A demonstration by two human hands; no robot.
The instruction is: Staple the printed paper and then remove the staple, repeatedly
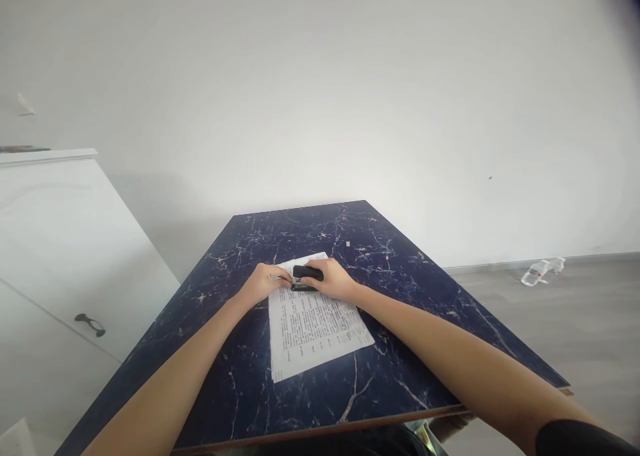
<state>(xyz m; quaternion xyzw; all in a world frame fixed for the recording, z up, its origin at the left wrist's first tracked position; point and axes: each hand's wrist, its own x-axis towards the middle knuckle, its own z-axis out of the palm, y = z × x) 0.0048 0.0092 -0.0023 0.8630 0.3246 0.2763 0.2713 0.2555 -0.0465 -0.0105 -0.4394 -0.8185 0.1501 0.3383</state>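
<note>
Here's the big one first, a dark blue marbled table (pixel 305 229), spreading out under the printed paper (pixel 315 323) and well past it on every side. The paper itself lies flat and slightly skewed, apparently more than one sheet at its near left corner; light, limp stuff, I'd judge, apt to slide or crease, best steadied flat-handed along an edge. Now the hands, both at work over its far end! The right hand (pixel 336 279) is wrapped firmly around a tool, while the left hand (pixel 261 281) reaches in at the paper's far left edge, fingertips bunched at the tool's front end; whether they pinch anything, I can't tell. And that tool, a black stapler (pixel 308 272) by its look, sits crosswise above the paper's far part: rigid, fairly light, probably smooth, so the rear body is the place to grip. Smallest of all, a white scrap (pixel 348 244), just beyond the paper's far right corner.
</note>
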